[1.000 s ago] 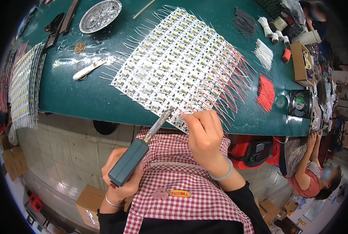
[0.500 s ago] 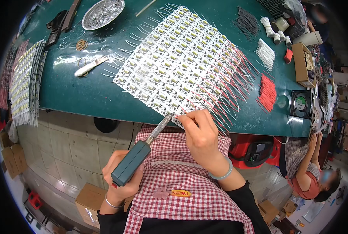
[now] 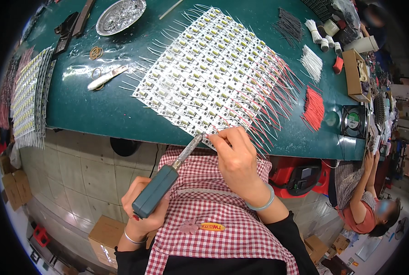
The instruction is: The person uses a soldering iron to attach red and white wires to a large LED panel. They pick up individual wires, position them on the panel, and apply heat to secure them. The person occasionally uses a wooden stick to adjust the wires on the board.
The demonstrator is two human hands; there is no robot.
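My left hand [image 3: 144, 206] is closed around the dark green handle of a soldering iron [image 3: 157, 189]. Its metal tip rests at the near corner of a panel of small white circuit boards [image 3: 186, 87], each with yellowish components. Close beside that tip, my right hand [image 3: 235, 153] is pinched with thumb and forefinger on a thin wire, mostly hidden by the fingers. White wires stick out from the panel's left and far edges. Along its right side run many red and white wires [image 3: 278, 91].
Bundles of red wires [image 3: 313, 108], white wires [image 3: 311, 63] and black wires [image 3: 289, 25] lie right of the panel. A small fan [image 3: 353, 121] stands at the right edge. Left are scissors [image 3: 107, 78], rubber bands [image 3: 95, 53], a metal dish [image 3: 121, 17] and stacked panels [image 3: 29, 98]. Another person [image 3: 365, 206] sits right.
The iron's handle and my left hand have shifted very slightly to the right. The tip and my right hand stay at the panel's near corner.
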